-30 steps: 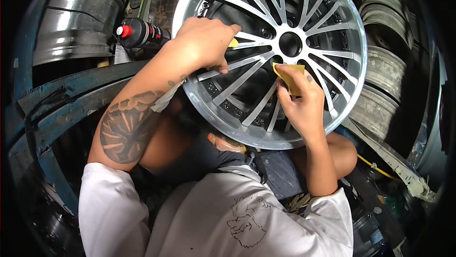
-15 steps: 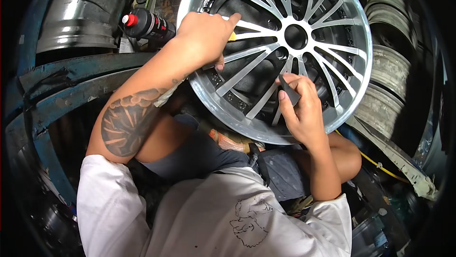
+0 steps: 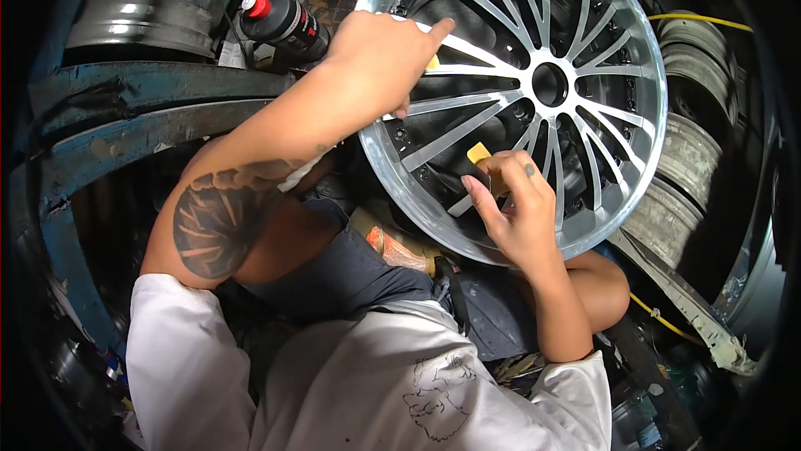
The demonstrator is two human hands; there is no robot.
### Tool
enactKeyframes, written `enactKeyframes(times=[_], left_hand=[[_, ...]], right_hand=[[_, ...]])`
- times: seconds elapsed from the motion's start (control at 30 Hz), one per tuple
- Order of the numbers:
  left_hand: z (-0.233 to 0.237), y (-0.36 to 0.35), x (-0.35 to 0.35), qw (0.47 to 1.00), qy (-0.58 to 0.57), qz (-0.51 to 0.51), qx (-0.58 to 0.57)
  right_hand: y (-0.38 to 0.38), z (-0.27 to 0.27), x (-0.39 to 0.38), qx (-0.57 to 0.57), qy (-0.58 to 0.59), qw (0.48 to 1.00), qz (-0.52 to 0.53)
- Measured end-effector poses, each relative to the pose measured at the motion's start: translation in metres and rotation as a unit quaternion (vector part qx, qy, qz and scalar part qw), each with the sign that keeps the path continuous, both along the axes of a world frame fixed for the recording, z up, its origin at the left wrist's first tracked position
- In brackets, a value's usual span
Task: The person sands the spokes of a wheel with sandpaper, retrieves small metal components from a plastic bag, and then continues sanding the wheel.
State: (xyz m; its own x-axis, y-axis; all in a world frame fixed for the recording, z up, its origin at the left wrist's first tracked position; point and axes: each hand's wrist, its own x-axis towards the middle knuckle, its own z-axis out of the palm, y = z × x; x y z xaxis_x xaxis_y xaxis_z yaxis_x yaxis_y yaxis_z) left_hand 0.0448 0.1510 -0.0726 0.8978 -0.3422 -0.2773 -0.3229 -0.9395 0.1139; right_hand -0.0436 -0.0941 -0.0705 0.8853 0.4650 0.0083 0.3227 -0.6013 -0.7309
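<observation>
A multi-spoke alloy wheel (image 3: 489, 112) with bright spokes and dark gaps lies face up before my lap. My left hand (image 3: 380, 63) rests over its left edge, index finger stretched across a spoke. A scrap of yellow sheet (image 3: 433, 64) shows beneath that hand's fingers, the rest covered by them. Above the wheel's near spokes, my right hand (image 3: 519, 201) pinches a small folded piece of sandpaper (image 3: 478, 153), its yellow side showing. The fingers hide part of the sandpaper.
Left of the wheel stands a black bottle with a red cap (image 3: 286, 24). A shiny metal barrel (image 3: 150, 5) and blue metal rails (image 3: 158, 121) are at the left. Several bare wheel rims (image 3: 680, 151) are stacked at the right, near a yellow hose (image 3: 701, 20).
My right hand has turned the sandpaper from its dark face to its yellow face. The wheel and left hand appear farther right in view, as the whole view has shifted.
</observation>
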Motion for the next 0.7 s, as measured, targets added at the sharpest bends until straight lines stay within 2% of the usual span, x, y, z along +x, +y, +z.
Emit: enactKeyframes(times=[0.07, 0.2, 0.33, 0.37, 0.47, 0.53, 0.6, 0.63, 0.67, 0.7], left_hand=[[-0.001, -0.004, -0.004, 1.0, 0.0, -0.02, 0.001], [0.0, -0.004, -0.001, 1.0, 0.004, -0.019, 0.011], [0.006, 0.005, 0.006, 0.996, -0.052, 0.031, -0.062], [0.008, 0.009, 0.007, 0.992, -0.099, 0.019, -0.077], [0.017, 0.011, 0.0, 0.991, -0.074, -0.019, -0.113], [0.015, 0.002, -0.014, 0.988, -0.068, -0.06, -0.125], [0.013, -0.011, -0.029, 0.993, -0.015, -0.077, -0.087], [0.008, -0.015, -0.036, 0.993, -0.015, -0.072, -0.092], [0.001, -0.017, -0.044, 0.993, -0.015, -0.063, -0.097], [-0.009, -0.016, -0.051, 0.992, -0.037, -0.066, -0.098]], right_hand=[[0.007, -0.001, 0.002, -0.002, 0.024, 1.0, -0.011], [0.019, -0.005, 0.003, -0.013, -0.001, 0.999, 0.03], [0.025, -0.002, 0.002, -0.075, -0.062, 0.988, 0.119], [0.027, -0.007, -0.002, -0.055, -0.058, 0.991, 0.107], [0.027, -0.008, -0.009, -0.019, 0.08, 0.995, 0.063], [0.022, -0.016, -0.006, 0.031, 0.071, 0.996, 0.051], [0.012, -0.018, -0.003, 0.062, 0.213, 0.975, 0.011], [0.005, -0.024, -0.004, 0.106, 0.32, 0.941, -0.027], [0.005, -0.023, -0.003, 0.203, 0.408, 0.888, -0.06], [0.005, -0.019, -0.003, 0.262, 0.448, 0.851, -0.086]])
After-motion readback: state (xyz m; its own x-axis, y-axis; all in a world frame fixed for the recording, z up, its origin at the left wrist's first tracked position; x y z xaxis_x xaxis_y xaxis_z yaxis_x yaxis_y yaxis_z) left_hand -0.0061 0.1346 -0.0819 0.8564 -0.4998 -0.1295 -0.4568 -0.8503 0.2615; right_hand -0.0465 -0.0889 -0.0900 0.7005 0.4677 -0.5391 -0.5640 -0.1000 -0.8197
